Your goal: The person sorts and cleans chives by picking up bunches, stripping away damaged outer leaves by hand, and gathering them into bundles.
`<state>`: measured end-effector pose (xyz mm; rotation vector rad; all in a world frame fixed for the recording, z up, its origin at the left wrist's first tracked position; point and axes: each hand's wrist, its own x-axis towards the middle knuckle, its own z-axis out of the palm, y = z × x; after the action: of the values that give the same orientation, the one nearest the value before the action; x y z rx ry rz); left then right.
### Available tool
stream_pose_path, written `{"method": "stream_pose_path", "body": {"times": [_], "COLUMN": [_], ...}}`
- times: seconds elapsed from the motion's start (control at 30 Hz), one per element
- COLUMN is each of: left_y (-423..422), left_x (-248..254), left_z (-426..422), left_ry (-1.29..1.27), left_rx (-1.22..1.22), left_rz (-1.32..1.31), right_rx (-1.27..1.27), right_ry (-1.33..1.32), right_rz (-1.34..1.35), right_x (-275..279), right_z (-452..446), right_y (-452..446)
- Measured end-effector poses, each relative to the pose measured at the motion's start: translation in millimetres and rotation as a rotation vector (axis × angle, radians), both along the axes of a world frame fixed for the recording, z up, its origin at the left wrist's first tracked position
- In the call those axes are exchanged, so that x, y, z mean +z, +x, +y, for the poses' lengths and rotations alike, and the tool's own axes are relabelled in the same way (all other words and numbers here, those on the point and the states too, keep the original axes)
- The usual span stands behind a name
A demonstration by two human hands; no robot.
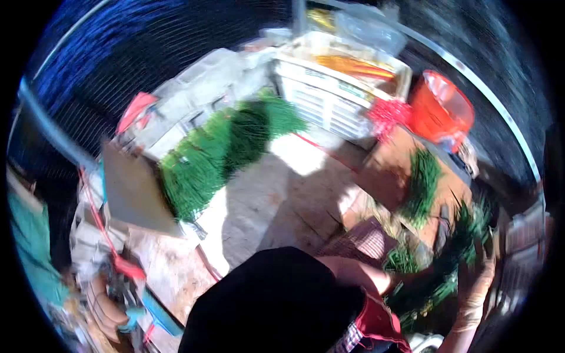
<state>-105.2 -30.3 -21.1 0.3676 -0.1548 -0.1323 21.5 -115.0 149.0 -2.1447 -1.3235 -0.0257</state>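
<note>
At the lower right my right hand (479,267), blurred, is closed around long green stalks (465,238). My left forearm (359,272) reaches right toward the same dark green mass; its hand is lost in shadow and leaves, so its fingers cannot be made out. One green bundle (422,185) lies on a brown board (382,170) just beyond. Several more bundles (197,167) stand side by side in a row at the left of the pale work surface (282,194). Small green pieces (401,259) lie near my left forearm.
Behind the surface stands a white crate (326,103) with orange and yellow strips inside. Beside it are pink-red strings (388,117) and an orange-red bucket (441,109). A flat panel (138,191) leans at the left. Red cord and a blue-handled tool (162,312) are lower left.
</note>
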Motion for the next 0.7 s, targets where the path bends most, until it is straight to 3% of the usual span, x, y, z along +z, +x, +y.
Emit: {"method": "stream_pose_path", "body": {"times": [0.1,0.27,0.37,0.43,0.53,0.6,0.67,0.7], "left_y": [-8,-6,1,6,8,14,18,24], "left_x": [1,4,3,3,7,6,-1,-15], "left_z": [12,14,6,-2,-11,-12,-15,-17], "left_ry": [0.075,0.085,0.046,-0.02,-0.108,-0.126,-0.173,-0.195], "left_rx": [0.094,0.131,0.106,0.036,-0.069,-0.106,-0.136,-0.135], "left_rz": [-0.032,-0.047,-0.038,-0.012,0.079,0.122,0.113,0.074], "right_rx": [0.005,-0.275,-0.154,-0.183,-0.216,-0.285,-0.398,-0.29], "right_ry": [-0.372,-0.594,-0.271,-0.338,0.192,0.536,0.549,0.565], "right_rz": [-0.473,-0.564,-0.381,-0.391,-0.159,0.084,0.196,0.227], "right_x": [-57,-71,-62,-48,36,43,66,55], "right_z": [-1,12,-6,-21,-48,-82,-97,-117], "right_y": [105,137,139,127,76,87,57,71]}}
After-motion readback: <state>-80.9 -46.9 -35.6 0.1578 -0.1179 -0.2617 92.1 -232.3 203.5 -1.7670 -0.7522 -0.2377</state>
